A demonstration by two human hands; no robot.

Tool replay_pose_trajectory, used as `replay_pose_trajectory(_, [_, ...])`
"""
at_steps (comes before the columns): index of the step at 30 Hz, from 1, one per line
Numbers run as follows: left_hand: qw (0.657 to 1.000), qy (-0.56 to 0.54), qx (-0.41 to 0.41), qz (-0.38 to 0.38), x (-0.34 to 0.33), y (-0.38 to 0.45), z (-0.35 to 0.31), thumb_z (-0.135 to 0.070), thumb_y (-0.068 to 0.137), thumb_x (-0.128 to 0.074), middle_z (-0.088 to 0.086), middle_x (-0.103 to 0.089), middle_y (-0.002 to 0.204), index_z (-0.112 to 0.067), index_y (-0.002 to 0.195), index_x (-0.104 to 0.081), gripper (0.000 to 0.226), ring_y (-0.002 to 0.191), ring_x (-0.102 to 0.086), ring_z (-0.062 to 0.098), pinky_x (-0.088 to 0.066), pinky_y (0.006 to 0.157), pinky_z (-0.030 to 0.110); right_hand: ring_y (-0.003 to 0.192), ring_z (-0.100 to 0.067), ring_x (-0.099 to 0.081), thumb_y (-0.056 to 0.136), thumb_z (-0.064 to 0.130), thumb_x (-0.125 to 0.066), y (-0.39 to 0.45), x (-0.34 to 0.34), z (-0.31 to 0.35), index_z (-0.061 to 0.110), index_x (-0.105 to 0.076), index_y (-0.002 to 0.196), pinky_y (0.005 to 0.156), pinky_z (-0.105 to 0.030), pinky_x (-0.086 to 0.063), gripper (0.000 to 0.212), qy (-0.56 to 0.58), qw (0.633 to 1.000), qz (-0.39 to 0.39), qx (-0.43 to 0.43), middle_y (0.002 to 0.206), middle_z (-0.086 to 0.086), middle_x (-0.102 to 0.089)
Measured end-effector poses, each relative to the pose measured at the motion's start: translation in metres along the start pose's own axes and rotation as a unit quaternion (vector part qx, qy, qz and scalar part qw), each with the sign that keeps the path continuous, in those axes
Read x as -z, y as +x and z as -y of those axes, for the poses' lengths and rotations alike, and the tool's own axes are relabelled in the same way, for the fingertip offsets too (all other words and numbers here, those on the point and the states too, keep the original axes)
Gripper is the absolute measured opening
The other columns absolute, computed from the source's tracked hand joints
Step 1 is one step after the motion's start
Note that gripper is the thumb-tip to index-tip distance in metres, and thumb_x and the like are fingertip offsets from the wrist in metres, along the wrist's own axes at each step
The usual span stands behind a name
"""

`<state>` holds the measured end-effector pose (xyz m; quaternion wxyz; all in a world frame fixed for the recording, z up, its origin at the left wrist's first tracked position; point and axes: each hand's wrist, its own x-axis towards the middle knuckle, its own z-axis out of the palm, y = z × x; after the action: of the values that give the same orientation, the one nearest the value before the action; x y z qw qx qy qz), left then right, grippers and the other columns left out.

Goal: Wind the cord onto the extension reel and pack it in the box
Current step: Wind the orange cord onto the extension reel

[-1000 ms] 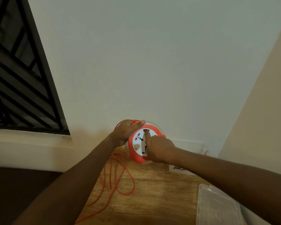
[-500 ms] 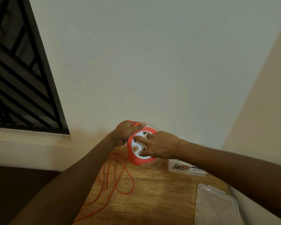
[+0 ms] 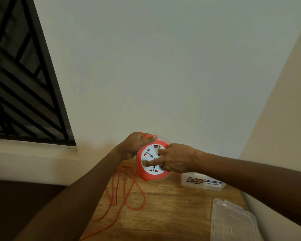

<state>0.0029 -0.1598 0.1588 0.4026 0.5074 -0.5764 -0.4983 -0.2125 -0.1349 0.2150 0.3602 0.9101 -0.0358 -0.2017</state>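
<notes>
While held upright above surface (image 3: 172,206), reel (image 3: 147,175) shows orange rim, white socket face | box (image 3: 202,183) label reads "MULTI-BOX", rest too small | L hand (image 3: 137,145) grips reel top w/ cord (image 3: 127,192) under thumb | R hand (image 3: 175,160) index finger pressed on face, others curled | cord slack looped on surface | clear lid (image 3: 233,221) front-right
</notes>
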Motion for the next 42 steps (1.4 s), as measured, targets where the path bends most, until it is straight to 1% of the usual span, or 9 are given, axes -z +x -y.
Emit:
replay_pose_trajectory(4, [1.000, -0.006, -0.002, -0.011, 0.001, -0.004, -0.006, -0.041, 0.097, -0.065, 0.012, -0.082, 0.096, -0.015, 0.102, -0.078, 0.030, 0.083, -0.080, 0.031, -0.065, 0.065, 0.034, 0.128, -0.045, -0.042, 0.096, 0.024, -0.061, 0.005, -0.002, 0.013, 0.023, -0.032, 0.151, 0.099, -0.056, -0.047, 0.063, 0.043, 0.997, -0.002, -0.063, 0.163, -0.004, -0.014])
replay_pose_trajectory(7, [0.999, -0.039, 0.000, -0.014, 0.002, -0.006, -0.010, -0.041, 0.095, -0.069, 0.012, -0.082, 0.096, -0.019, 0.097, -0.081, 0.025, 0.080, -0.080, 0.029, -0.064, 0.061, 0.033, 0.119, -0.042, -0.049, 0.096, 0.029, -0.060, 0.008, 0.002, 0.019, 0.036, -0.028, 0.149, 0.094, -0.052, -0.049, 0.062, 0.027, 0.994, 0.013, -0.104, 0.162, -0.013, -0.006])
replay_pose_trajectory(13, [0.998, -0.049, -0.027, -0.029, -0.004, -0.004, -0.014, -0.041, 0.097, -0.065, 0.011, -0.082, 0.101, -0.015, 0.108, -0.078, 0.031, 0.086, -0.080, 0.032, -0.065, 0.068, 0.037, 0.112, -0.040, -0.055, 0.098, 0.031, -0.055, 0.019, 0.006, 0.024, 0.027, 0.003, 0.155, 0.082, -0.044, -0.053, 0.081, 0.060, 0.971, 0.034, -0.229, 0.142, -0.029, -0.037])
replay_pose_trajectory(18, [0.997, -0.049, -0.040, -0.047, -0.012, -0.002, -0.014, -0.054, 0.081, -0.068, 0.008, -0.082, 0.106, -0.015, 0.116, -0.075, 0.054, 0.093, -0.079, 0.032, -0.066, 0.080, 0.044, 0.123, -0.036, -0.055, 0.097, 0.037, -0.056, 0.030, 0.007, 0.024, 0.011, -0.015, 0.154, 0.102, -0.045, -0.045, 0.076, 0.252, 0.912, 0.027, -0.323, 0.146, -0.017, -0.046])
replay_pose_trajectory(23, [0.994, -0.081, -0.045, -0.051, -0.004, -0.005, -0.009, -0.044, 0.093, -0.066, 0.013, -0.081, 0.103, -0.018, 0.104, -0.080, 0.032, 0.089, -0.079, 0.034, -0.066, 0.077, 0.042, 0.097, -0.037, -0.068, 0.085, 0.030, -0.073, 0.011, 0.002, 0.014, 0.008, -0.033, 0.147, 0.075, -0.045, -0.057, 0.078, 0.140, 0.958, -0.041, -0.247, 0.129, -0.021, -0.060])
replay_pose_trajectory(27, [0.996, -0.069, -0.045, -0.043, 0.000, -0.008, -0.005, -0.045, 0.094, -0.066, 0.016, -0.081, 0.102, -0.021, 0.098, -0.081, 0.029, 0.083, -0.079, 0.033, -0.066, 0.071, 0.038, 0.109, -0.033, -0.059, 0.075, 0.029, -0.083, 0.000, 0.001, 0.004, 0.022, -0.052, 0.134, 0.075, -0.042, -0.058, 0.067, 0.119, 0.980, -0.087, -0.135, 0.135, -0.017, -0.052])
replay_pose_trajectory(35, [0.997, -0.054, -0.036, -0.030, -0.004, -0.008, -0.006, -0.063, 0.075, -0.072, 0.011, -0.082, 0.103, -0.020, 0.105, -0.078, 0.052, 0.089, -0.079, 0.036, -0.066, 0.075, 0.041, 0.128, -0.039, -0.043, 0.092, 0.032, -0.065, 0.003, 0.000, 0.016, 0.040, -0.031, 0.147, 0.089, -0.048, -0.052, 0.065, 0.095, 0.986, -0.028, -0.137, 0.158, -0.018, -0.020])
replay_pose_trajectory(38, [0.998, -0.045, -0.035, -0.029, -0.006, -0.007, -0.007, -0.067, 0.070, -0.074, 0.011, -0.082, 0.103, -0.018, 0.107, -0.078, 0.061, 0.090, -0.079, 0.036, -0.065, 0.077, 0.043, 0.127, -0.043, -0.046, 0.092, 0.034, -0.066, 0.012, 0.002, 0.021, 0.038, -0.027, 0.150, 0.096, -0.051, -0.048, 0.071, 0.086, 0.985, 0.002, -0.149, 0.156, -0.021, -0.022])
replay_pose_trajectory(42, [0.997, -0.054, -0.029, -0.050, -0.004, -0.008, -0.005, -0.059, 0.080, -0.071, 0.008, -0.083, 0.098, -0.024, 0.096, -0.081, 0.039, 0.085, -0.081, 0.031, -0.065, 0.067, 0.037, 0.110, -0.041, -0.060, 0.097, 0.031, -0.059, 0.020, 0.007, 0.023, 0.028, -0.011, 0.155, 0.088, -0.049, -0.052, 0.075, 0.093, 0.974, 0.011, -0.206, 0.141, -0.029, -0.044])
